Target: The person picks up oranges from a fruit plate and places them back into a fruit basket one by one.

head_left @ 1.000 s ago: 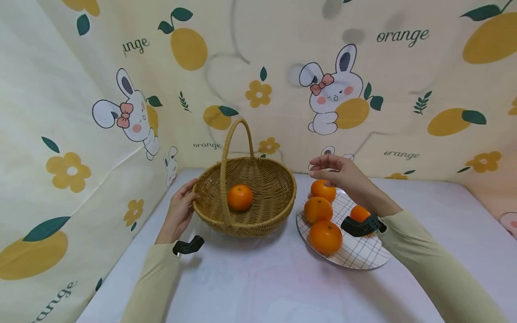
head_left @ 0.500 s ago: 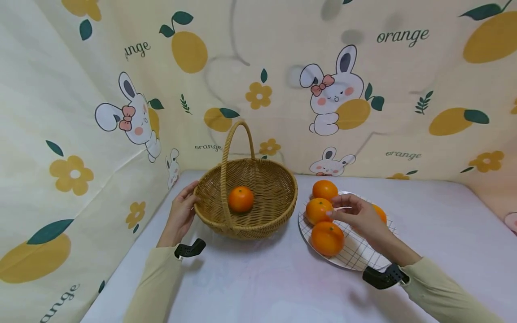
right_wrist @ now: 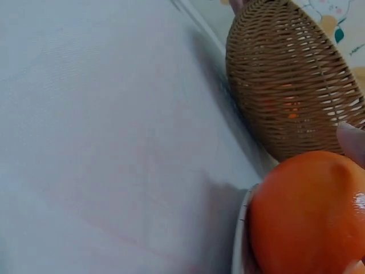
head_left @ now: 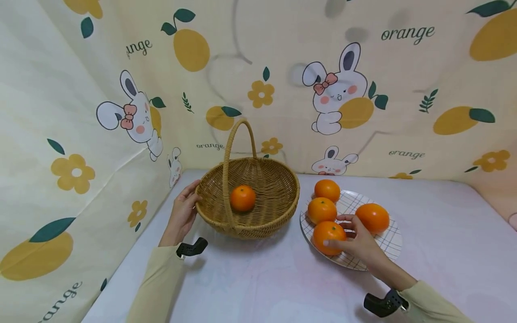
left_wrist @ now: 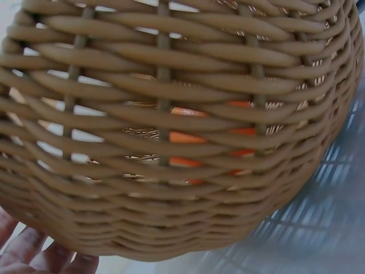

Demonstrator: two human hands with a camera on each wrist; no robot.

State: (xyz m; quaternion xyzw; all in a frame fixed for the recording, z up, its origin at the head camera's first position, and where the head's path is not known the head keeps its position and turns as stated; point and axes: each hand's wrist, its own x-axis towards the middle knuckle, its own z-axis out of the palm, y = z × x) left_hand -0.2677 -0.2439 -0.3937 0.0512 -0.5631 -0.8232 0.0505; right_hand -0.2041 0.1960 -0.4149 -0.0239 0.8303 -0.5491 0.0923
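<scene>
Right hand (head_left: 359,243): thumb and fingers about near orange (head_left: 328,235) on plate (head_left: 392,241), can't tell if clamped; left hand (head_left: 182,216) pinches basket (head_left: 266,211) rim; fruit likely firm, light, slightly slick, best cupped round sides

In the head view the left arm (head_left: 158,280) rises from the bottom edge, left of centre, in a pale sleeve, with a black device (head_left: 193,247) at the wrist. The left hand (head_left: 183,216) sits left of the middle of the frame, fingers and thumb bent in a grip toward the upper right. The right arm (head_left: 430,301) slants up and leftward from the lower right, a second black device (head_left: 383,304) at its wrist. The right hand (head_left: 361,242) lies right of centre — thumb reaching left, fingers bent above it, a gap between; how firmly they press is unclear. The left wrist view shows fingers (left_wrist: 25,248) at lower left; the right wrist view, a fingertip (right_wrist: 353,142) at the right edge.
</scene>
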